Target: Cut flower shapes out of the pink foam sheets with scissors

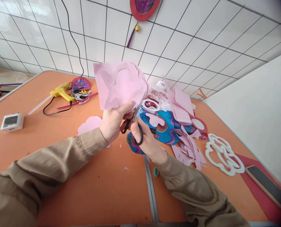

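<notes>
My left hand (114,121) pinches the lower edge of a pink paper sheet (119,85) and holds it upright above the orange table (60,142). The sheet bears a drawn outline and is partly cut along a curved edge. My right hand (144,138) is closed in the black handles of scissors (136,124), whose blades reach up into the sheet's right edge. Both hands meet just under the paper.
A yellow glue gun (61,91) with a black cord lies at the back left by keys and a round red decoration (81,83). A white device (12,121) sits left. Pink scraps (189,149), patterned blue paper (165,124), a white cutout (222,154) and a phone (267,184) lie right.
</notes>
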`<state>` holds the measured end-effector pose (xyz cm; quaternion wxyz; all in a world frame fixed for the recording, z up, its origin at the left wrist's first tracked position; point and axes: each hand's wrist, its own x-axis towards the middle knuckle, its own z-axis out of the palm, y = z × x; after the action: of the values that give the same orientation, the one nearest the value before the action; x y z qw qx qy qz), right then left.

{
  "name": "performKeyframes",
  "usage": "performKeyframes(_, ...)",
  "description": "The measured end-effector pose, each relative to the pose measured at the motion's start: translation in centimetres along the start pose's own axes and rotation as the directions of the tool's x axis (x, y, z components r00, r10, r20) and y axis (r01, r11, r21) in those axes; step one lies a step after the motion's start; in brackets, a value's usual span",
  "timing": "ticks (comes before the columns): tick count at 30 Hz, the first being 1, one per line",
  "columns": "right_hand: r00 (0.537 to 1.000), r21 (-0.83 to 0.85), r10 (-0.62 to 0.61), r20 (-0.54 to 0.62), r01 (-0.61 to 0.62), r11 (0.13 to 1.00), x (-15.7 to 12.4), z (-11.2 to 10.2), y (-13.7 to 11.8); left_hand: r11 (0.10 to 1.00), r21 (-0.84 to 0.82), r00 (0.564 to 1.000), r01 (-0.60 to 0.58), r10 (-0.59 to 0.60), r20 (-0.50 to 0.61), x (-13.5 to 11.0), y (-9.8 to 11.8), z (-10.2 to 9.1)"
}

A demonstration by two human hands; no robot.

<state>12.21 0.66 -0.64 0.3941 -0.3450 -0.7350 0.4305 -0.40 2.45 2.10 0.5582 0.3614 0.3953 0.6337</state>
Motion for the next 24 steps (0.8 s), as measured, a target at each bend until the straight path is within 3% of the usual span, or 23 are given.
performKeyframes(4, 0.999, -0.019, -0.037, -0.017, 0.037, 0.999, -0.02, 0.40, 0.00, 0.999, -0.016, 0.999, -0.033, 0.033, 0.007, -0.15, -0.02, 0.16)
performKeyframes(9, 0.998, -0.043, 0.037, -0.055, -0.040, 0.998, -0.05, 0.56, 0.01, 0.996, -0.012, 0.995, -0.083, 0.084, 0.057, -0.18, -0.06, 0.25)
performKeyframes(24, 0.994, -0.056, 0.067, -0.086, -0.072, 0.996, -0.14, 0.51, 0.24, 0.995, 0.089, 0.998, -0.042, 0.046, -0.042, -0.30, 0.00, 0.27)
